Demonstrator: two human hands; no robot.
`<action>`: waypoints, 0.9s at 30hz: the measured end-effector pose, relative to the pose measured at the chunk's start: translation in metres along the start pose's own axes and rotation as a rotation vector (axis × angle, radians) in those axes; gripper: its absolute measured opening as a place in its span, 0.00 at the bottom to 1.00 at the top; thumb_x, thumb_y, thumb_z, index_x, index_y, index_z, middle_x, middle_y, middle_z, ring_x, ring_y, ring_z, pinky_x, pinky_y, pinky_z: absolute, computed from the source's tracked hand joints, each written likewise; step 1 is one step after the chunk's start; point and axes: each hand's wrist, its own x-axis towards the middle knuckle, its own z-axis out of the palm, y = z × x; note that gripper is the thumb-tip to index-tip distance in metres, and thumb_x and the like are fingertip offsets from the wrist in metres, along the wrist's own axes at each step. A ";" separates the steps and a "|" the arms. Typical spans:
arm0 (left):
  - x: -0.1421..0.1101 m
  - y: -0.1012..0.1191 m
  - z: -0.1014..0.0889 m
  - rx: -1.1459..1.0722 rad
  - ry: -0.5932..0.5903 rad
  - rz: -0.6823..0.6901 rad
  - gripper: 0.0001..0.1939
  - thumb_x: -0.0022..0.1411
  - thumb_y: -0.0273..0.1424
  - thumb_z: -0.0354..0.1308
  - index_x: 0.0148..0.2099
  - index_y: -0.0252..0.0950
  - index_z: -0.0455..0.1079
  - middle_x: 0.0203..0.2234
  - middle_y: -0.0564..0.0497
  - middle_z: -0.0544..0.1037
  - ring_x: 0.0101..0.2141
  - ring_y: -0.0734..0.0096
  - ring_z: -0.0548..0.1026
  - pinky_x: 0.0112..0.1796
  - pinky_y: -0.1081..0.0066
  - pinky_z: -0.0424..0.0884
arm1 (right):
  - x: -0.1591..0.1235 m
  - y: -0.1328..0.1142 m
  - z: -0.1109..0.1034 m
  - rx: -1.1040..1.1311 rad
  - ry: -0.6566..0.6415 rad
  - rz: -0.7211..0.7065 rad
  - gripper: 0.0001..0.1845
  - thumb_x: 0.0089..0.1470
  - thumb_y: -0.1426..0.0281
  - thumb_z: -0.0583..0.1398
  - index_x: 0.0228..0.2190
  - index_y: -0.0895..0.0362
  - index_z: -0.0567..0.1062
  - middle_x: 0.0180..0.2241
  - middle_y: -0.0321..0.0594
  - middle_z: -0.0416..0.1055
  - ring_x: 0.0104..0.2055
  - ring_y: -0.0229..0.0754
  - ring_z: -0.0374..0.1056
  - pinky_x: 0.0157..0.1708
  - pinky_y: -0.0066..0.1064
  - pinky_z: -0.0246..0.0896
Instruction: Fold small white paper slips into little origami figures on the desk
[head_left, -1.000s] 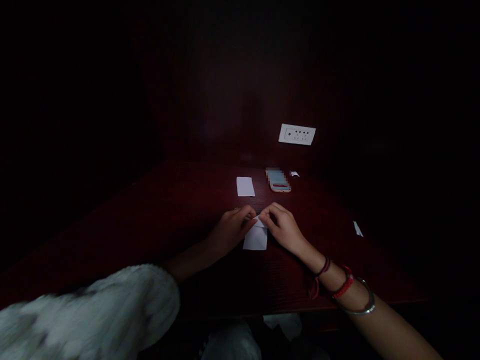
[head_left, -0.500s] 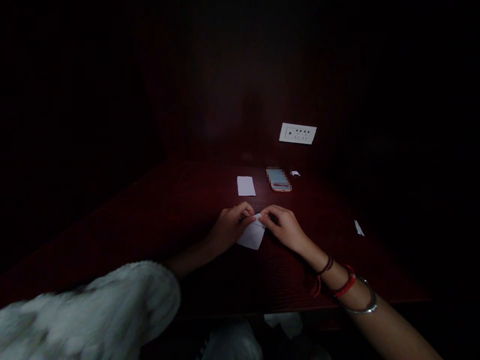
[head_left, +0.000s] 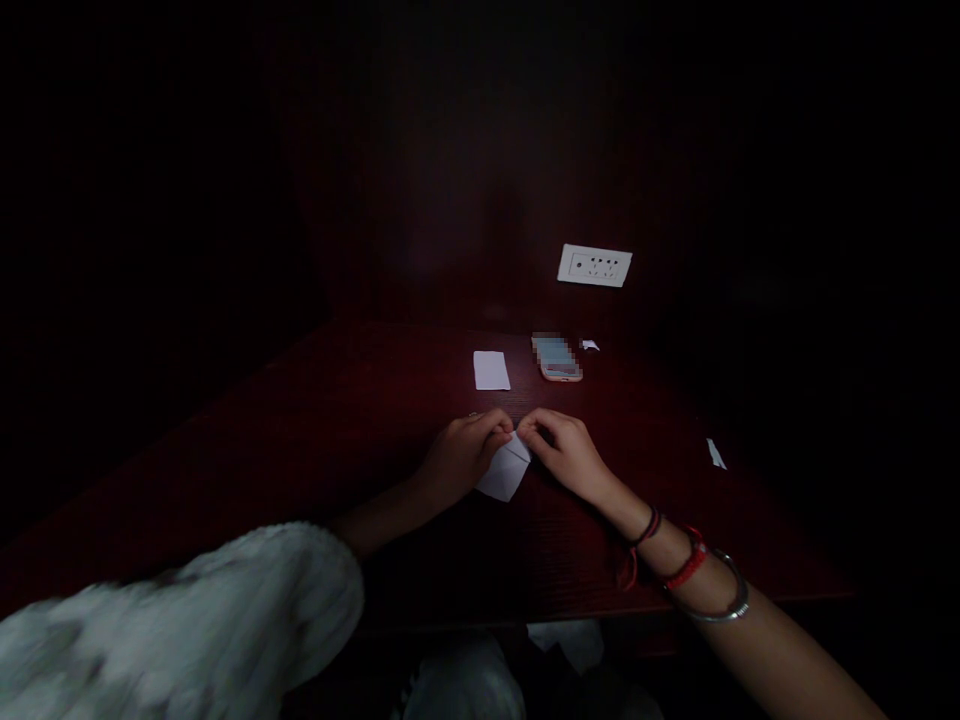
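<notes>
Between my hands, low over the dark red table (head_left: 300, 420), is a small piece of white paper (head_left: 505, 476) with crease lines across it. My left hand (head_left: 472, 450) pinches its upper left edge between thumb and fingers and covers part of that side. On the other side, the thumb and curled fingers of my right hand (head_left: 561, 448) close on the paper's upper right edge. The fingertips of both hands come close together at the top of the sheet. Just beyond them, a second white paper (head_left: 491, 371) lies flat.
A phone (head_left: 558, 358) with a blurred screen lies behind my right hand, a white scrap (head_left: 590, 345) beside it. Another paper strip (head_left: 716, 454) rests farther right. The wall carries a white socket panel (head_left: 595, 265). The table's front edge runs below my forearms.
My left hand has rolled slightly over the paper, and its fingertips have shifted along the top edge. The sheet has turned a little; my right hand keeps nearly the same place.
</notes>
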 end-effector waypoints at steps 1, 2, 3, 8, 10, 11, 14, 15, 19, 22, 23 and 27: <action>0.000 0.001 0.000 0.003 -0.001 -0.002 0.06 0.58 0.30 0.44 0.32 0.37 0.62 0.25 0.56 0.69 0.29 0.75 0.67 0.32 0.74 0.61 | 0.000 0.000 0.000 -0.008 -0.002 0.001 0.07 0.50 0.73 0.49 0.24 0.58 0.66 0.23 0.35 0.64 0.26 0.33 0.59 0.28 0.24 0.52; 0.000 0.001 0.001 0.003 -0.002 -0.006 0.06 0.57 0.30 0.44 0.32 0.37 0.62 0.25 0.55 0.69 0.29 0.74 0.67 0.32 0.74 0.61 | 0.000 -0.001 0.000 -0.015 -0.003 0.005 0.08 0.50 0.74 0.49 0.24 0.58 0.66 0.23 0.35 0.64 0.26 0.33 0.59 0.27 0.24 0.52; 0.000 0.002 0.001 -0.004 -0.003 -0.010 0.06 0.57 0.30 0.44 0.32 0.37 0.62 0.25 0.55 0.69 0.29 0.74 0.67 0.32 0.74 0.62 | 0.000 -0.001 0.001 -0.021 -0.006 0.010 0.09 0.50 0.74 0.48 0.24 0.58 0.66 0.23 0.35 0.63 0.26 0.33 0.59 0.27 0.24 0.52; 0.001 0.002 0.002 -0.105 -0.025 -0.025 0.04 0.56 0.30 0.47 0.33 0.37 0.61 0.27 0.55 0.70 0.30 0.75 0.68 0.33 0.74 0.63 | 0.000 0.003 0.003 -0.002 -0.023 0.058 0.10 0.51 0.74 0.48 0.24 0.59 0.66 0.22 0.35 0.63 0.25 0.33 0.58 0.26 0.24 0.51; 0.001 0.000 0.003 -0.124 -0.013 -0.035 0.03 0.55 0.29 0.48 0.33 0.37 0.61 0.27 0.55 0.70 0.30 0.75 0.68 0.33 0.74 0.63 | -0.001 0.005 0.003 0.016 -0.030 0.067 0.10 0.52 0.71 0.48 0.24 0.59 0.66 0.22 0.35 0.63 0.26 0.33 0.59 0.27 0.24 0.52; 0.000 -0.001 0.003 -0.125 0.001 -0.038 0.03 0.55 0.29 0.48 0.33 0.37 0.61 0.27 0.55 0.70 0.30 0.75 0.68 0.33 0.74 0.63 | -0.001 0.005 0.003 0.019 -0.034 0.063 0.10 0.51 0.69 0.49 0.24 0.59 0.66 0.22 0.35 0.63 0.26 0.33 0.59 0.27 0.24 0.52; 0.000 -0.004 0.003 -0.098 0.050 -0.040 0.03 0.55 0.29 0.48 0.33 0.37 0.61 0.27 0.55 0.69 0.31 0.74 0.68 0.33 0.74 0.62 | -0.001 0.006 0.003 0.000 -0.035 0.026 0.08 0.48 0.67 0.53 0.23 0.59 0.66 0.23 0.35 0.62 0.26 0.33 0.58 0.26 0.24 0.52; 0.000 -0.004 0.003 -0.083 0.057 -0.039 0.03 0.55 0.29 0.48 0.34 0.37 0.61 0.28 0.55 0.69 0.31 0.74 0.67 0.33 0.73 0.62 | -0.001 0.006 0.003 -0.010 -0.033 0.016 0.07 0.47 0.68 0.54 0.22 0.59 0.66 0.23 0.35 0.62 0.26 0.33 0.58 0.26 0.24 0.52; 0.000 -0.002 0.002 -0.011 0.028 0.001 0.04 0.57 0.31 0.47 0.35 0.36 0.61 0.29 0.54 0.67 0.33 0.72 0.65 0.35 0.71 0.61 | -0.002 0.007 0.002 -0.063 -0.033 0.016 0.07 0.48 0.72 0.53 0.21 0.58 0.65 0.23 0.35 0.62 0.26 0.34 0.58 0.27 0.25 0.52; 0.000 -0.002 0.002 0.060 0.039 0.055 0.07 0.56 0.34 0.48 0.35 0.36 0.62 0.30 0.52 0.65 0.35 0.70 0.63 0.38 0.69 0.59 | -0.002 0.005 0.002 -0.119 -0.030 0.016 0.06 0.49 0.71 0.53 0.22 0.58 0.65 0.23 0.36 0.63 0.26 0.34 0.59 0.27 0.25 0.52; 0.001 -0.002 0.002 0.079 0.054 0.064 0.08 0.56 0.35 0.48 0.34 0.36 0.62 0.31 0.52 0.64 0.35 0.69 0.62 0.38 0.69 0.59 | -0.002 0.004 0.002 -0.134 -0.030 0.009 0.06 0.49 0.71 0.52 0.22 0.58 0.65 0.24 0.37 0.64 0.26 0.35 0.59 0.28 0.25 0.52; 0.001 -0.004 0.002 0.108 0.102 0.080 0.07 0.57 0.32 0.47 0.32 0.35 0.64 0.34 0.50 0.61 0.37 0.69 0.60 0.39 0.68 0.59 | -0.003 -0.001 0.001 -0.167 -0.028 -0.023 0.05 0.50 0.71 0.52 0.25 0.58 0.66 0.25 0.37 0.65 0.28 0.35 0.60 0.29 0.26 0.51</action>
